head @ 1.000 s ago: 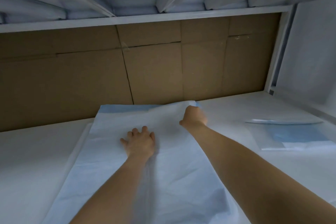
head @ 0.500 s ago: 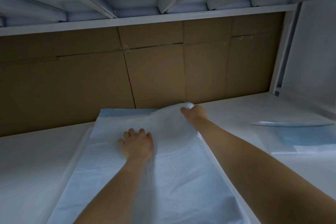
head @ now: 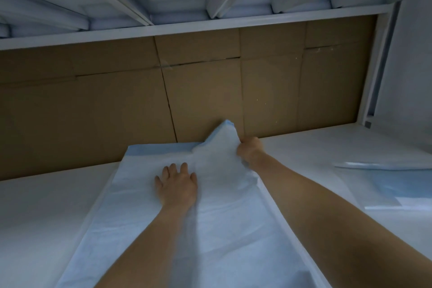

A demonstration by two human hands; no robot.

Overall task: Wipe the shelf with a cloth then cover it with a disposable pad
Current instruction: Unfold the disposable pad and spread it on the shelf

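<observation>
Under the slatted upper tier, the white shelf (head: 42,213) fills the lower half of the view, backed by a brown cardboard panel (head: 117,112) running from 9 to 2 o'clock. Lying on the shelf from 6 o'clock up to the centre is the disposable pad (head: 140,229), white on top with a blue underside showing along its far edge, which meets the cardboard. At 3 o'clock a second folded pad (head: 397,184), partly blue, lies flat on the shelf, well apart from the first. The left hand (head: 176,186) presses flat on the pad near the centre, fingers straight and slightly spread. The right hand (head: 250,149), just toward 1 o'clock of it, has its fingers curled tight, pinching the pad's far right corner. Compared with a second ago, that corner has risen from the shelf into a peak against the cardboard, while the left hand has stayed planted.
</observation>
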